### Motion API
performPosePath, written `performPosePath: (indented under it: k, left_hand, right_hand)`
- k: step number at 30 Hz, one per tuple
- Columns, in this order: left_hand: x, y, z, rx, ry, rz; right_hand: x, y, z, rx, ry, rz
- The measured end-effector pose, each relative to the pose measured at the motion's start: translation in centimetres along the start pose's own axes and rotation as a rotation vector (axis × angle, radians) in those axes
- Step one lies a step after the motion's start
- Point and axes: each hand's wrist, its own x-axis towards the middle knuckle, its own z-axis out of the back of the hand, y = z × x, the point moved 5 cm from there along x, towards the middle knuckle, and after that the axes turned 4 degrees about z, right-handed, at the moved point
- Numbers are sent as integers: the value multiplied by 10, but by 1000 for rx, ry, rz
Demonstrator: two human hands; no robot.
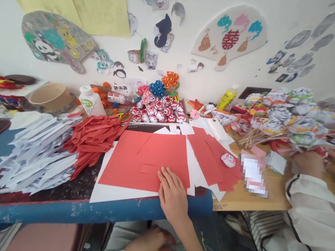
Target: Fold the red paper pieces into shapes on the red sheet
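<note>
A large red paper sheet (128,149) lies over white paper (107,194) at the table's front edge. My right hand (173,191) rests on it near its lower right, fingers stretched out and touching a small red strip (149,169) that lies on the sheet. Below the table edge, over my lap, is my left hand (149,247), smeared by motion, so its fingers and anything in them are unclear. Left of the sheet are piles of folded red strips (96,135) and folded white strips (41,155).
Another person's hand (309,163) is at the right, by paper flowers on sticks (293,116). More red sheets (206,158) carry a small paper flower (228,160). Behind stand a white bottle (91,102), red-white flowers (160,110) and a yellow bottle (227,97).
</note>
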Motion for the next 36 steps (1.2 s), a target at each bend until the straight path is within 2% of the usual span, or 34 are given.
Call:
performPosePath:
  k: [3,4,5,7,9,10,12,14,17,20,23,26,28,32,36]
  left_hand:
    - [-20,-35,29,-215,198,-253]
    - [-23,-40,44,-259,159,-278]
    - [-25,-39,60,-254,44,-241]
    - [-25,-27,91,-106,-273,-73]
    - [-25,-15,114,114,-579,29]
    - [-23,-12,121,233,-689,34]
    - [-17,-10,129,464,-815,2]
    - [-12,-11,135,634,-873,-18]
    - [-15,-11,146,738,-911,8]
    - [-27,-8,155,752,-886,66]
    - [-34,-8,162,740,-869,119]
    - [-27,-13,169,721,-890,115]
    - [-16,-17,175,732,-888,57]
    - [8,-15,183,827,-765,-119]
    - [11,-12,181,1026,-719,-369]
  right_hand:
    - [1,-1,0,2,-28,20]
    - [1,-2,0,4,-41,26]
    - [2,-2,0,5,-56,31]
    - [3,-3,0,11,-73,29]
    - [4,-3,-1,17,-62,15]
    - [5,-3,-1,19,-47,7]
    - [7,-3,-1,17,-15,-2]
    - [9,-4,0,7,10,-6]
    - [12,-8,3,8,60,14]
    - [11,-14,7,3,68,54]
    - [7,-17,10,-9,11,59]
    - [4,-17,8,-24,-57,24]
    - [2,-15,6,-35,-76,1]
    - [4,-14,7,-36,-45,2]
    - [13,-15,12,-49,39,26]
